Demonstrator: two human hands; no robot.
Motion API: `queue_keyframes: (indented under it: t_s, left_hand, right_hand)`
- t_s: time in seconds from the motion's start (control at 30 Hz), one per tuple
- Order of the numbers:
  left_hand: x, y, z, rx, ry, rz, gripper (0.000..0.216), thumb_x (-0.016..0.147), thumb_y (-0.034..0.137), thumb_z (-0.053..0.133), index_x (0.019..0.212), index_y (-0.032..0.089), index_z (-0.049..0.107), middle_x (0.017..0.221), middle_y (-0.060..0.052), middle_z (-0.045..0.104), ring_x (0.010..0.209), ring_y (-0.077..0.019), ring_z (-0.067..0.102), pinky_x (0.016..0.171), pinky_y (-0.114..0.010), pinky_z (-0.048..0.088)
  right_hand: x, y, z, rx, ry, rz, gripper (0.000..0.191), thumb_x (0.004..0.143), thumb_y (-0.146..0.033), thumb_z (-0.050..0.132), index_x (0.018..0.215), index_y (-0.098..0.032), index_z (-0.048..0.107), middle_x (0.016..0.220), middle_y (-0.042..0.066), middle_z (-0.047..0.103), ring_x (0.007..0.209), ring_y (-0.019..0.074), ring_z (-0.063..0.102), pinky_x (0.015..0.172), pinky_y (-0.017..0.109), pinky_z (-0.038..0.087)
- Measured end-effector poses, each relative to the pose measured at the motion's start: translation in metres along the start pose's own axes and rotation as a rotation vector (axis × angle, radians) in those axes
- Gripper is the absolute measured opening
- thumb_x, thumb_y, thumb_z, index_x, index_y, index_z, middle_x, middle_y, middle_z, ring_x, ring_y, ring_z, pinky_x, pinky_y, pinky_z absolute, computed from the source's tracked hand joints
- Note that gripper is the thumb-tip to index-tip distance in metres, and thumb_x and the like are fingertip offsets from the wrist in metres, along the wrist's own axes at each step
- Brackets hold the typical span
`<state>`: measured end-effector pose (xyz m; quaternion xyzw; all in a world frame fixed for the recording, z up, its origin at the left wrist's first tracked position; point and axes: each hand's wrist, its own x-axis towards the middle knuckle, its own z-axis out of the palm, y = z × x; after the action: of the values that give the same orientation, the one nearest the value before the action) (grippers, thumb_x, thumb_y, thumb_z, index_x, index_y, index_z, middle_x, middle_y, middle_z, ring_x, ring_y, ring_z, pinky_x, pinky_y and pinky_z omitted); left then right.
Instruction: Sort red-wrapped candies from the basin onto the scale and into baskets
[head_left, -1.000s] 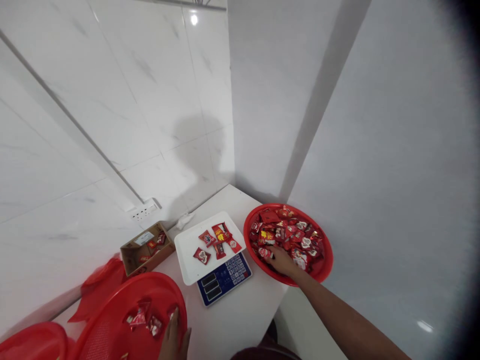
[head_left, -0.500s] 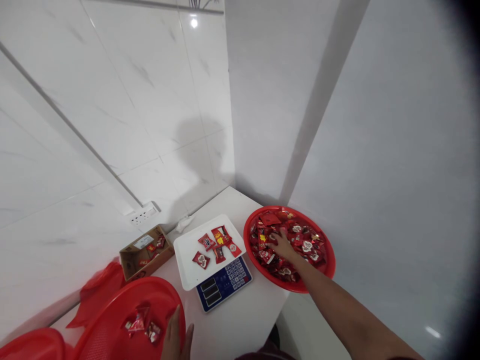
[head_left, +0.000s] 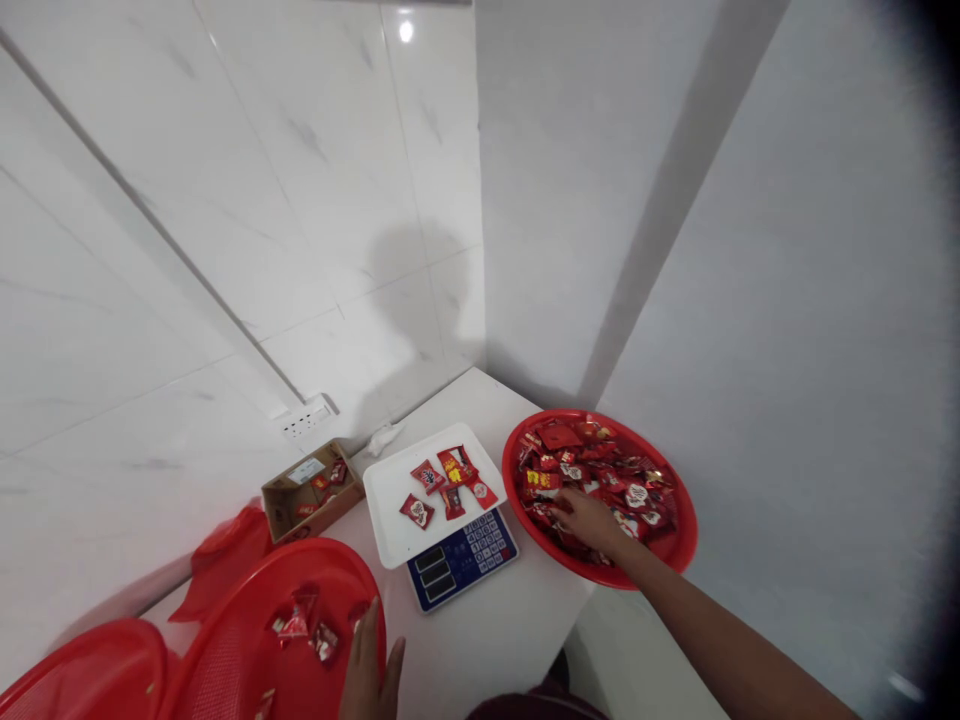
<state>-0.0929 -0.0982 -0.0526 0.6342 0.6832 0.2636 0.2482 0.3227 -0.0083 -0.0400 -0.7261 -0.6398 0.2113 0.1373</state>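
Observation:
My right hand [head_left: 589, 520] reaches into a round red basket [head_left: 679, 555] heaped with red-wrapped candies [head_left: 636, 494]. Its fingers are drawn together on wrapped candy, and their tips are partly hidden. At the lower left, my left hand [head_left: 369, 668] grips the rim of another red basket [head_left: 300, 690], fingers inside and thumb outside. A few wrapped candies [head_left: 300, 612] lie in that basket, one beside my left fingertips. Between the two baskets stands a blue digital scale [head_left: 465, 560] with a white tray [head_left: 390, 500] on top, holding several red candies [head_left: 454, 503].
A small cardboard box [head_left: 311, 500] with some red packets stands left of the scale, near a wall socket [head_left: 307, 420]. Red plastic [head_left: 225, 560] and a further red basket [head_left: 82, 670] are at the left. Walls meet behind the white table [head_left: 495, 635].
My right hand has shifted toward the near side of the candy heap, and its fingers have drawn together. More candies show in the left basket. The camera view has shifted slightly.

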Motion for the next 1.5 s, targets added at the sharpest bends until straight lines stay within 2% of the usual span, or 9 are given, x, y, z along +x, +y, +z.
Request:
queue_keyframes:
  t_s: [0.2,0.33,0.5,0.67,0.83,1.07,1.23,1.37,1.5]
  left_hand:
    - [-0.001,0.015,-0.008,0.013,-0.068,-0.019,0.055,0.080,0.041,0.041,0.126,0.011,0.039,0.135,-0.017,0.043,0.128,-0.0283,0.035,0.105,-0.047,0.029]
    - [-0.005,0.007,-0.006,0.004,-0.047,-0.009,0.054,0.079,0.042,0.043,0.126,0.013,0.040,0.134,-0.015,0.044,0.128,-0.0278,0.035,0.105,-0.046,0.031]
    - [-0.011,0.000,-0.003,-0.002,0.034,0.006,0.054,0.081,0.043,0.038,0.126,0.014,0.038,0.136,-0.015,0.042,0.128,-0.0256,0.035,0.105,-0.044,0.031]
    - [-0.011,0.017,-0.011,0.003,-0.026,-0.052,0.055,0.079,0.042,0.041,0.126,0.014,0.039,0.136,-0.014,0.042,0.128,-0.0266,0.034,0.105,-0.044,0.030]
    - [-0.011,0.035,-0.015,-0.002,-0.065,-0.103,0.053,0.080,0.041,0.038,0.125,0.012,0.042,0.135,-0.014,0.043,0.131,-0.0265,0.029,0.106,-0.044,0.027]
    - [-0.014,0.013,-0.005,-0.007,-0.032,-0.085,0.056,0.080,0.042,0.039,0.128,0.014,0.038,0.138,-0.013,0.041,0.131,-0.0259,0.028,0.107,-0.045,0.025]
    - [-0.013,0.002,0.004,0.010,-0.019,-0.055,0.060,0.079,0.046,0.038,0.130,0.014,0.036,0.137,-0.013,0.041,0.132,-0.0267,0.027,0.108,-0.045,0.025]
    - [-0.014,0.009,0.004,0.029,0.027,-0.037,0.057,0.082,0.042,0.035,0.131,0.015,0.034,0.137,-0.013,0.041,0.131,-0.0250,0.029,0.108,-0.044,0.025]
    - [-0.015,0.012,0.003,0.033,0.046,-0.038,0.054,0.082,0.040,0.035,0.128,0.013,0.038,0.137,-0.014,0.041,0.130,-0.0257,0.030,0.107,-0.044,0.027]
  right_hand:
    - [0.036,-0.008,0.019,-0.027,0.055,0.018,0.053,0.076,-0.029,0.052,0.125,-0.011,0.045,0.131,0.016,0.046,0.122,0.0259,0.038,0.099,0.036,0.030]
    - [0.035,-0.012,0.025,-0.072,0.049,0.097,0.053,0.075,-0.036,0.054,0.124,-0.016,0.047,0.124,0.015,0.052,0.119,0.0319,0.039,0.096,0.046,0.031]
    - [0.022,0.002,0.011,-0.089,0.041,-0.044,0.031,0.074,-0.025,0.053,0.102,-0.019,0.063,0.107,0.010,0.061,0.108,0.0274,0.047,0.092,0.039,0.035]
    - [0.015,0.013,0.003,-0.007,0.031,-0.166,0.023,0.070,-0.015,0.048,0.084,-0.019,0.065,0.110,0.008,0.060,0.109,0.0234,0.047,0.094,0.035,0.034]
    - [0.012,0.006,0.004,0.115,-0.112,-0.078,0.027,0.070,-0.007,0.038,0.080,-0.019,0.059,0.085,0.005,0.066,0.079,0.0170,0.059,0.074,0.027,0.042]
    - [0.027,0.004,0.010,0.127,-0.032,0.018,0.032,0.082,-0.021,0.040,0.112,-0.018,0.050,0.103,0.010,0.065,0.092,0.0213,0.061,0.077,0.030,0.041]
    - [0.055,-0.011,0.012,0.144,0.054,0.133,0.047,0.083,-0.032,0.043,0.126,-0.013,0.038,0.099,0.011,0.065,0.091,0.0216,0.061,0.078,0.030,0.042]
    - [0.073,-0.021,0.013,0.056,0.129,0.099,0.045,0.081,-0.026,0.046,0.123,-0.012,0.042,0.118,0.015,0.056,0.109,0.0227,0.053,0.088,0.031,0.040]
    - [0.076,-0.019,0.016,0.005,0.078,0.069,0.037,0.073,-0.018,0.053,0.110,-0.011,0.055,0.117,0.016,0.056,0.109,0.0252,0.051,0.091,0.032,0.038]
